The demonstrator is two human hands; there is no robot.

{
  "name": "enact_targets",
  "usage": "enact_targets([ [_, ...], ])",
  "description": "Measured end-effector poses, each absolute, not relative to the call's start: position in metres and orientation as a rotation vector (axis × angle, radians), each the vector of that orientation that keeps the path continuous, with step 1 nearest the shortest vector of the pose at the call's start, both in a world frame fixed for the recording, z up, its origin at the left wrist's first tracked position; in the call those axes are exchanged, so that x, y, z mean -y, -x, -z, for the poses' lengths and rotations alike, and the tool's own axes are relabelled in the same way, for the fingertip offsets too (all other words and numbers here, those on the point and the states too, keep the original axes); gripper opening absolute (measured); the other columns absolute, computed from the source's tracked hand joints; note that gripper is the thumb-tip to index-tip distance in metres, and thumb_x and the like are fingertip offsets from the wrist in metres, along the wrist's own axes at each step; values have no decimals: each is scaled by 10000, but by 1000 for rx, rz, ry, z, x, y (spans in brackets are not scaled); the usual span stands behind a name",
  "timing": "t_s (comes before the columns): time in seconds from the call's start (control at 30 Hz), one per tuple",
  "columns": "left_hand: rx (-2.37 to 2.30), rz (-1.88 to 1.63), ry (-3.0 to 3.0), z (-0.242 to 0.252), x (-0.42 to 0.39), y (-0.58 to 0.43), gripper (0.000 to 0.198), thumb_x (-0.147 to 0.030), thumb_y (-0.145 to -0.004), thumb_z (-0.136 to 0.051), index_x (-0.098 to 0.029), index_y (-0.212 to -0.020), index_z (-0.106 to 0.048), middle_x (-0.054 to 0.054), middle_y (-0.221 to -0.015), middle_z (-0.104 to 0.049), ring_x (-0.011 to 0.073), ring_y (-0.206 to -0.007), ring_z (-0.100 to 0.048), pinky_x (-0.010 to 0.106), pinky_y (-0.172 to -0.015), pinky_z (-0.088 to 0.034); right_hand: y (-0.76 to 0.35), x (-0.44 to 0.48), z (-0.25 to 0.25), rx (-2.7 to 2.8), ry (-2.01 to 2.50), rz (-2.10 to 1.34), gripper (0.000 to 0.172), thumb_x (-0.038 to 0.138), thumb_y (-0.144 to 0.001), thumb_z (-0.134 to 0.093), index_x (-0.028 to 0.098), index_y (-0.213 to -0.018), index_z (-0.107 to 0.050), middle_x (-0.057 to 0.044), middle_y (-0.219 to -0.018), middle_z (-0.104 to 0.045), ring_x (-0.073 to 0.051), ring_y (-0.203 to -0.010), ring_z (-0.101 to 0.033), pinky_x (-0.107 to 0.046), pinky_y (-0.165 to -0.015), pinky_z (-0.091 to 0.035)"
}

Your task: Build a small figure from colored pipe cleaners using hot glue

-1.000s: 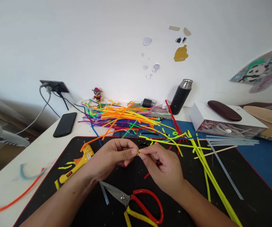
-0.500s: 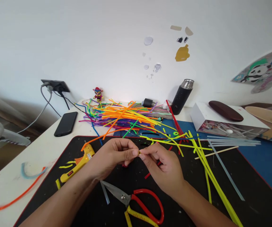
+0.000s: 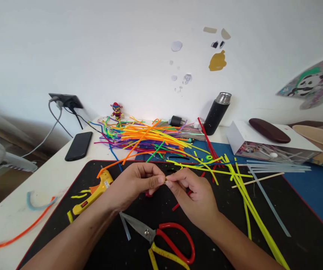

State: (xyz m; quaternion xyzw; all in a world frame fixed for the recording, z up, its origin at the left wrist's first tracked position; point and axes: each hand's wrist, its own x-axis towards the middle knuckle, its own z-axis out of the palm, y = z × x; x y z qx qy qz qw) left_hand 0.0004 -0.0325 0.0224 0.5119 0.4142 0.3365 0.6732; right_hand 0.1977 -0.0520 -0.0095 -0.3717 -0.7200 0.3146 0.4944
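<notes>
My left hand (image 3: 146, 182) and my right hand (image 3: 193, 191) meet over the black mat, thumbs and forefingers pinched together. Between the fingertips is a tiny yellowish-brown piece (image 3: 165, 180), mostly hidden; its kind does not show. Both hands are closed on it. Below them lies a pair of scissors (image 3: 147, 233) with one red and one yellow handle. A yellow hot glue gun (image 3: 94, 197) rests on the mat beside my left forearm. Short red pipe cleaner pieces (image 3: 177, 206) lie near my right hand.
A pile of colourful pipe cleaners (image 3: 150, 138) spreads along the back. Yellow pipe cleaners (image 3: 254, 210) and clear glue sticks (image 3: 271, 204) lie on the right. A phone (image 3: 79, 146), a black flask (image 3: 217, 114), a small figure (image 3: 117, 111) and a white box (image 3: 271, 144) stand around the mat (image 3: 223, 243).
The hands stay pinched at the same spot, with only a slight shift of the fingers. The whole view has moved very slightly.
</notes>
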Motion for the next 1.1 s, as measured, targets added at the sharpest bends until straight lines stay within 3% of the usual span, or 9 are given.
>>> enact_targets([
  [0.57, -1109, -749, -1291, -20, 28, 2, 356, -485, -686, -899, -164, -752, -761, -3, -663, -631, 102, -567, -491, 217, -548, -425, -201, 45, 22, 1853, 990, -663, 128, 282, -997, -619, 211, -1015, -725, 85, -568, -497, -97, -479, -463, -229, -533, -339],
  [1.1, -1183, -679, -1467, -15, 26, 1, 346, -515, -791, -769, -170, -809, -737, 3, -681, -662, 123, -572, -528, 236, -564, -420, -205, 42, 26, 1973, 1096, -547, 123, 286, -993, -609, 225, -1020, -712, 82, -582, -533, -107, -507, -482, -243, -590, -359],
])
